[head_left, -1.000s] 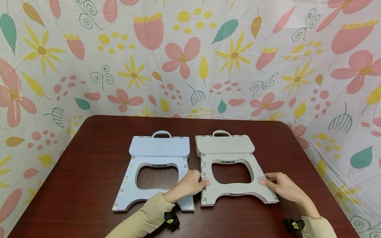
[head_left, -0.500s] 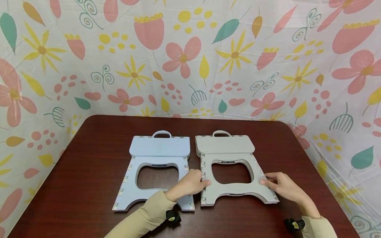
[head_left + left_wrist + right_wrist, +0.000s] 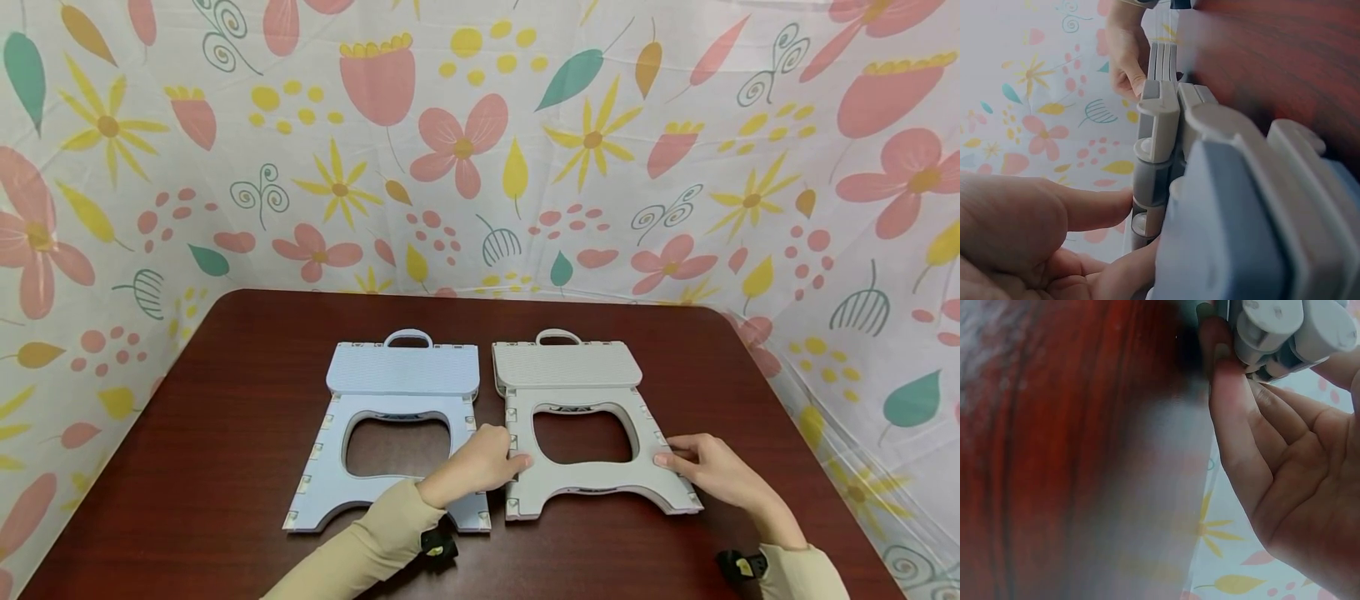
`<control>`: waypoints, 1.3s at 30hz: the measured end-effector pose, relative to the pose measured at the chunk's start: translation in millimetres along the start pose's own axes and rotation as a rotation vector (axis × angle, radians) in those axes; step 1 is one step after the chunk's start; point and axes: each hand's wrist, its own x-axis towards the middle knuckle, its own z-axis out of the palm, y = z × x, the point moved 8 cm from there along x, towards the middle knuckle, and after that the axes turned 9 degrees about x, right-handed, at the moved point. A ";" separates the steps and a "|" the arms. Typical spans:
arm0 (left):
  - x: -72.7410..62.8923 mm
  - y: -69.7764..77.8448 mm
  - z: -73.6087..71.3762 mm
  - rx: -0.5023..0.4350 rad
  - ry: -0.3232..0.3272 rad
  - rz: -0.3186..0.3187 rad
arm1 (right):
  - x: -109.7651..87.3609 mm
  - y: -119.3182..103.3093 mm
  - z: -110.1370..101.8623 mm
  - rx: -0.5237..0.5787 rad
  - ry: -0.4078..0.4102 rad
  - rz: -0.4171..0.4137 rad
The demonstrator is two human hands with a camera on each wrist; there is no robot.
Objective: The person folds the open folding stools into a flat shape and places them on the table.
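Note:
Two folded step stools lie flat side by side on the table, each with a carry handle at its far end. My left hand (image 3: 480, 458) reaches across the light blue folding stool (image 3: 402, 369) and pinches the left edge of the grey folding stool (image 3: 567, 365), thumb on top. On the opposite edge my right hand (image 3: 712, 468) grips the same grey stool, its thumb on the upper face and fingers at the side. The left wrist view shows the thumb against the hinged edge of the grey stool (image 3: 1160, 131). From the right wrist, fingers curl under the stool's edge (image 3: 1269, 325).
Both stools rest on a dark red-brown table (image 3: 187, 467) with rounded far corners. A white cloth with a flower print (image 3: 480, 167) hangs behind and beside it. Black straps (image 3: 437, 546) sit at the sleeve cuffs.

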 end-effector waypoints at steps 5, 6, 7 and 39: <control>0.0 0.9 -1.4 -0.004 0.002 -0.017 | 0.7 -0.3 -0.1 0.015 -0.013 0.002; 0.1 1.1 -1.7 -0.003 0.005 -0.019 | 0.8 0.0 0.1 0.020 -0.017 0.006; 0.1 1.3 -2.0 -0.001 0.008 -0.023 | 0.9 0.4 0.2 0.026 -0.020 0.010; 1.6 -0.2 -0.6 0.001 0.089 -0.008 | 0.5 4.9 1.7 0.090 -0.040 0.162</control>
